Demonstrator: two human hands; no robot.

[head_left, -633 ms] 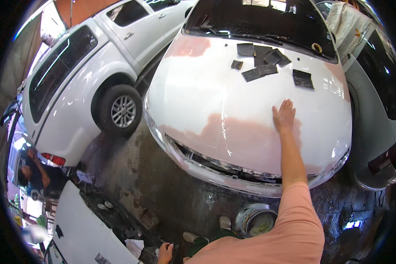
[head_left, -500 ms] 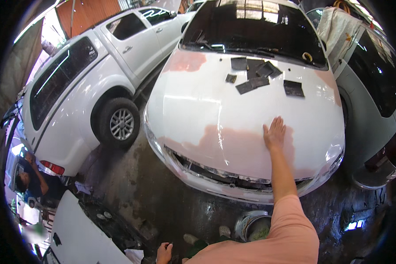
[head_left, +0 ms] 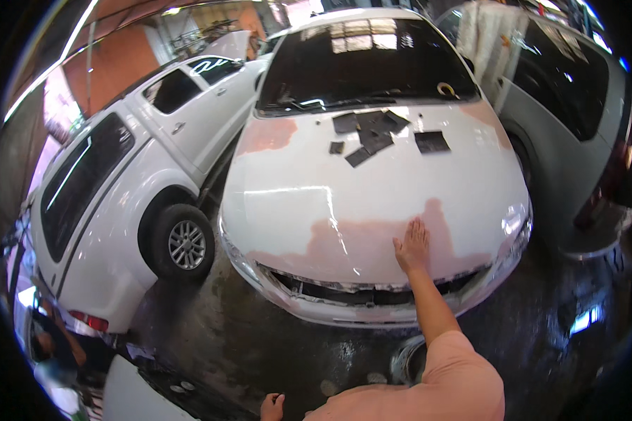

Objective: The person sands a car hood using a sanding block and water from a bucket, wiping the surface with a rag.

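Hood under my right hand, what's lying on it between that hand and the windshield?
In the head view, several dark flat pieces lie on the hood, nearer the windshield than the right hand.

Sheets (head_left: pixel 376 130) on hood (head_left: pixel 376 186) (windshield (head_left: pixel 365 74) behind)

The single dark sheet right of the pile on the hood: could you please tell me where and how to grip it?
The dark sheet is probably best pinched at its near edge, the right hand coming from the front of the hood. It looks thin and lies nearly flat; that edge faces the person, and nothing overlaps it.
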